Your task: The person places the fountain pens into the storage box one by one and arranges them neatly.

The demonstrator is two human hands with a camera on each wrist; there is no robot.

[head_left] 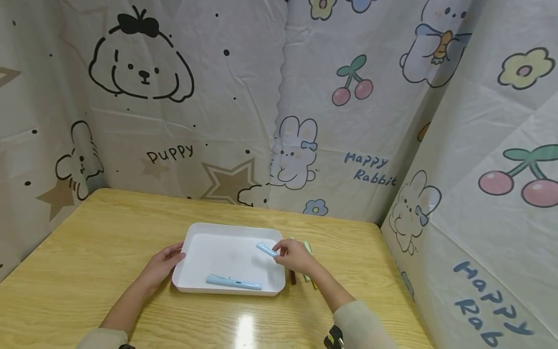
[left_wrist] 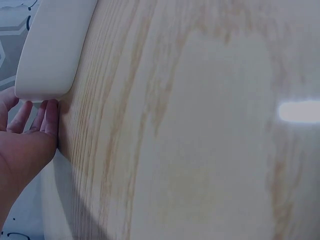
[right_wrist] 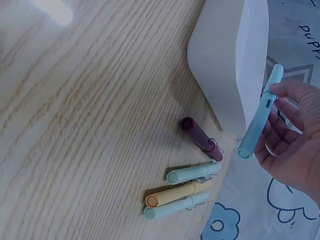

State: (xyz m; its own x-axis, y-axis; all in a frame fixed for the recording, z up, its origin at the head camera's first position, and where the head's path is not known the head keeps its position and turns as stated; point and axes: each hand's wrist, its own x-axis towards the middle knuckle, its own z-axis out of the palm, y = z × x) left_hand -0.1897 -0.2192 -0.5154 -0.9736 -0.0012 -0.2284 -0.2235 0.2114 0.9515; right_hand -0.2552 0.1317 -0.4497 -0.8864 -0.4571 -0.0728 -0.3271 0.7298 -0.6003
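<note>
A white rectangular tray (head_left: 222, 257) sits on the wooden table. My left hand (head_left: 161, 264) grips its left end, thumb at the rim and fingers against the outer wall. Over the tray's right end, my right hand (head_left: 295, 256) pinches a light blue pen (head_left: 265, 249) between thumb and fingers, held at a slant; the right wrist view shows this pen (right_wrist: 261, 115) more fully. Another light blue pen (head_left: 234, 282) lies inside the tray along its near wall.
Right of the tray lie a dark red pen (right_wrist: 200, 137), a yellow pen (right_wrist: 175, 194) and two pale green pens (right_wrist: 192, 173), side by side on the table (head_left: 109, 228). Patterned cloth (head_left: 235, 111) hangs behind the table and on both sides.
</note>
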